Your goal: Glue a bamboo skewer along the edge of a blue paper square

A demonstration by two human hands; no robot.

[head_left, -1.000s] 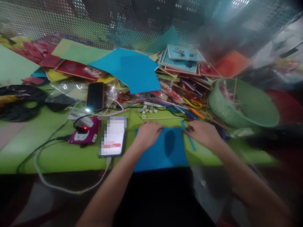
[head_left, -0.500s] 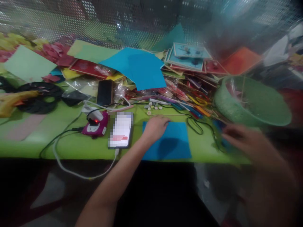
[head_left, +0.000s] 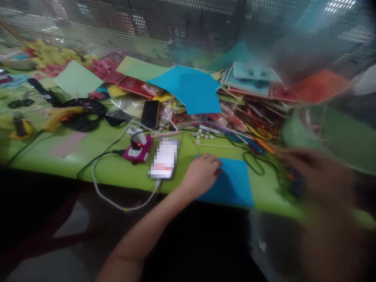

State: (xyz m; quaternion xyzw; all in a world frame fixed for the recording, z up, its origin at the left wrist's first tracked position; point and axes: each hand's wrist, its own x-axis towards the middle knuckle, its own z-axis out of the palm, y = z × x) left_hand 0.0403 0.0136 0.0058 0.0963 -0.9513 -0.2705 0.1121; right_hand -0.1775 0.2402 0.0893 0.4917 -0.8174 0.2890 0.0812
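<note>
A blue paper square (head_left: 232, 184) lies at the front edge of the green table. My left hand (head_left: 204, 174) rests on its left part, palm down, with loosely bent fingers. Over at the right, my right hand (head_left: 320, 176) is smeared by motion, beside a dark blue object (head_left: 295, 182) too blurred to name. Whether that hand holds anything is not clear. Behind the paper are a thin stick (head_left: 219, 146) and several small pale discs (head_left: 202, 135).
A lit phone (head_left: 165, 158) and a purple power adapter (head_left: 138, 149) with cables stand left of the paper. Pens and sticks (head_left: 246, 139) heap up behind it, below blue sheets (head_left: 199, 92). A green bowl-like basket (head_left: 337, 137) stands right; a yellow glue gun (head_left: 63, 115) lies left.
The view has turned left, so the table things sit further right. My left hand stays on the blue paper, its fingers more bent. My right hand has shifted and remains blurred.
</note>
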